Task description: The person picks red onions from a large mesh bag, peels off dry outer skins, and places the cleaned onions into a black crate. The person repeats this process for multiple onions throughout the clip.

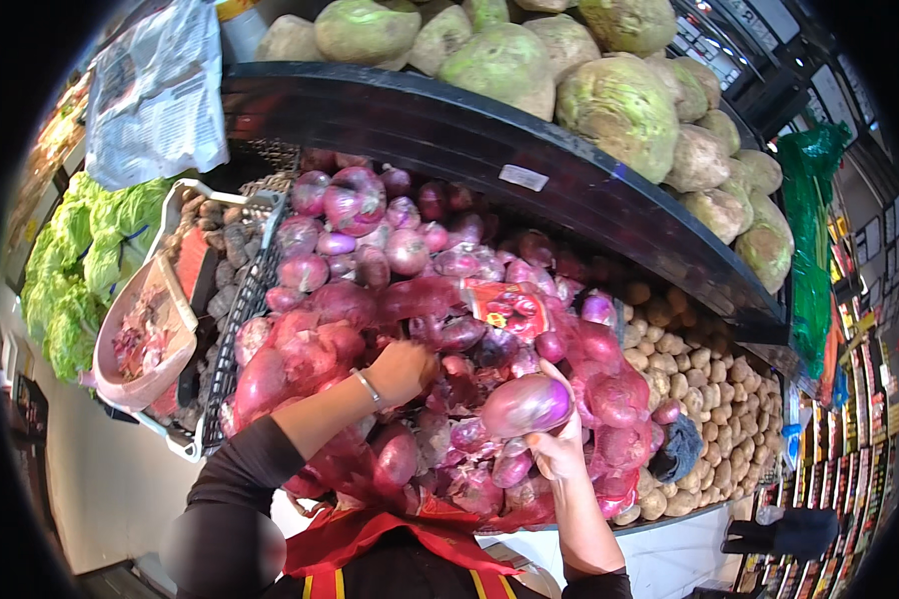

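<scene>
In my right hand point(565, 453) is a large red onion point(523, 406), its shiny skin turned up, held above the pile. My left hand point(403, 372), with a metal bracelet at the wrist, reaches into the onions left of it. Its fingers are curled and partly hidden, so whether it grips anything is unclear. Around both hands spreads a red mesh bag point(419, 298), opened out, with red onions and loose papery skins point(438, 434) inside. A printed label point(506, 308) sits on the mesh beyond my hands. Farther back lie loose red onions point(353, 201).
At left, a pink plastic scoop point(112, 374) of onion skins rests on a crate point(251, 299) of dark tubers, beside leafy cabbages point(64, 292). A black shelf point(419, 112) overhangs the back, carrying large green-tan roots point(618, 112). Potatoes point(712, 389) and a dark cloth point(678, 449) lie right.
</scene>
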The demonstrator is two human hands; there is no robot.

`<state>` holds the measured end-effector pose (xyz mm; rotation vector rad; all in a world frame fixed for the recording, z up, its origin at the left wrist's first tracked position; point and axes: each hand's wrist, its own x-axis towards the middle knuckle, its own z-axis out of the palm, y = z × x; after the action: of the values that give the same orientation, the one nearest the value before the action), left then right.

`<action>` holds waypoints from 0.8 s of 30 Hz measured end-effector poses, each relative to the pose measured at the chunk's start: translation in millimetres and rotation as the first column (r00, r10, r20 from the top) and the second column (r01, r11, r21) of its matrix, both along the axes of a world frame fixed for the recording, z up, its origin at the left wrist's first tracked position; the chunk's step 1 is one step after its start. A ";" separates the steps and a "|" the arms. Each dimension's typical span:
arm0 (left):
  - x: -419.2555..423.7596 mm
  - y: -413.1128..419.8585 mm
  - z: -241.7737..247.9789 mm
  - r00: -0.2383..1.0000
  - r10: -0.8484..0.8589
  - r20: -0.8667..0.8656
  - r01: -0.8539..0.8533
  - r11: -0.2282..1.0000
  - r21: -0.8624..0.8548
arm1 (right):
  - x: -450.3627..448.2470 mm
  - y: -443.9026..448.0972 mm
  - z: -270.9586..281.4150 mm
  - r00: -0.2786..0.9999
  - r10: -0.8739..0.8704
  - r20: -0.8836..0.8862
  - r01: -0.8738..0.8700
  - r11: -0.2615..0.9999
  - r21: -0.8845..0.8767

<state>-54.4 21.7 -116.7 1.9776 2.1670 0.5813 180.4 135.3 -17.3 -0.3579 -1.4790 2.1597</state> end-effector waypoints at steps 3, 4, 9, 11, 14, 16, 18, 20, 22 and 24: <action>15.1 2.0 26.7 0.998 -0.032 -0.061 0.038 0.995 0.091 | 13.7 10.7 -5.8 0.992 -0.110 -0.066 0.091 0.966 -0.241; 22.8 0.8 51.3 0.997 0.013 -0.082 0.000 0.988 0.155 | 13.8 13.3 -3.6 0.994 -0.102 -0.029 0.093 0.972 -0.217; 52.2 6.6 129.4 0.594 -0.345 0.727 0.019 0.909 0.416 | -0.8 7.6 4.2 0.978 -0.209 -0.028 0.205 0.909 0.362; 60.1 10.1 112.3 0.647 -0.394 0.653 0.138 0.902 0.408 | -3.6 2.9 1.9 0.970 -0.244 -0.018 0.219 0.829 0.515; 64.7 5.4 110.4 0.739 -0.404 0.539 0.054 0.833 0.550 | -16.6 -5.3 4.6 0.954 -0.280 -0.104 0.280 0.717 0.638; 66.6 2.2 110.4 0.747 -0.409 0.524 0.005 0.792 0.611 | -14.9 -6.7 2.2 0.968 -0.245 -0.053 0.238 0.831 0.503; 66.0 -1.2 109.1 0.751 -0.408 0.520 0.022 0.802 0.597 | -9.8 -9.6 -0.9 0.996 -0.072 -0.060 0.083 0.978 0.192; 63.7 -2.9 104.2 0.762 -0.395 0.514 0.043 0.822 0.567 | -8.3 -20.0 11.1 0.993 0.068 -0.095 -0.080 0.989 -0.126; 58.4 -3.6 103.5 0.781 -0.381 0.494 0.077 0.845 0.530 | -9.9 -19.7 15.6 0.989 0.038 -0.145 -0.087 0.932 -0.351; 54.3 -3.5 101.0 0.749 -0.396 0.532 0.079 0.849 0.522 | -14.1 -7.1 8.8 0.999 -0.051 0.004 0.049 0.941 -0.334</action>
<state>-0.1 18.2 -15.7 1.8301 1.4030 1.5790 166.3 128.1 -8.5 -0.5007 -1.0829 2.3677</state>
